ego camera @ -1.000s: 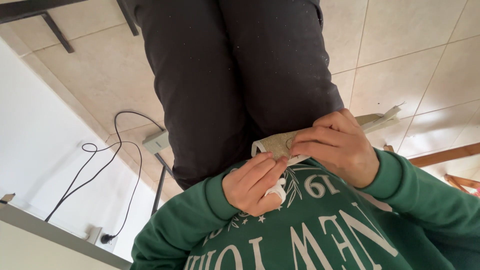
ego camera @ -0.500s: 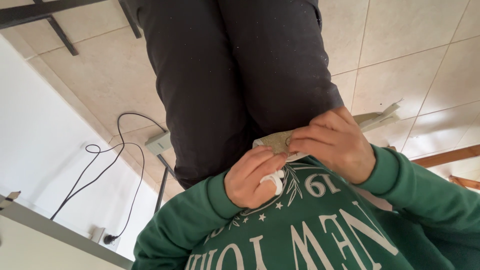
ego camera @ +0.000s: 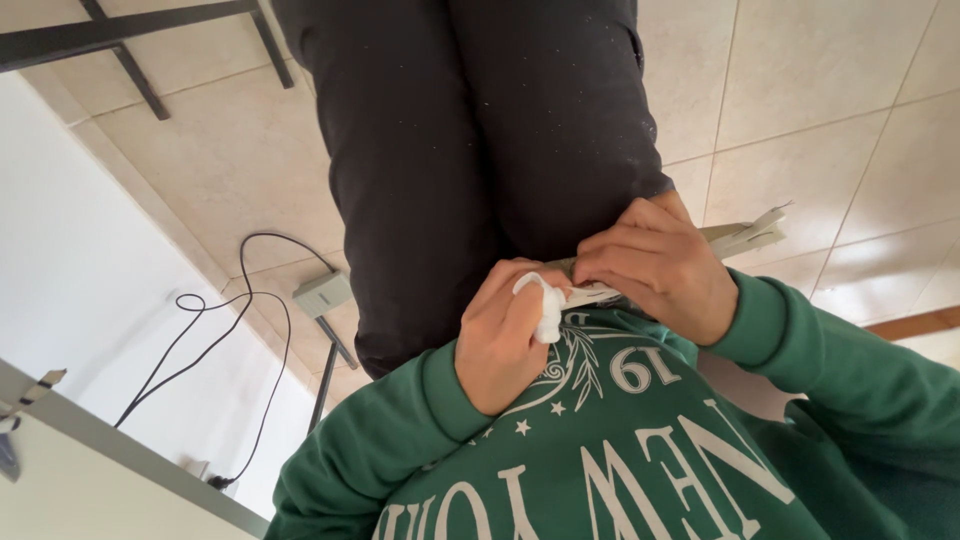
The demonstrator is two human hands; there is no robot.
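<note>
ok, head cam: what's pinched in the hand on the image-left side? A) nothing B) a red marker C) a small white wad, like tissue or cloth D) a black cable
C: the image-left hand pinches a small white wad at its fingertips, beside the thin flat strip gripped by the other hand; the black cable lies apart, by the wall.

White wad (ego camera: 547, 310) touching flat pale strip (ego camera: 745, 237).

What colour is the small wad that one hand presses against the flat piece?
White. The wad sits in the left hand, seen in the head view, which is the only one.
</note>
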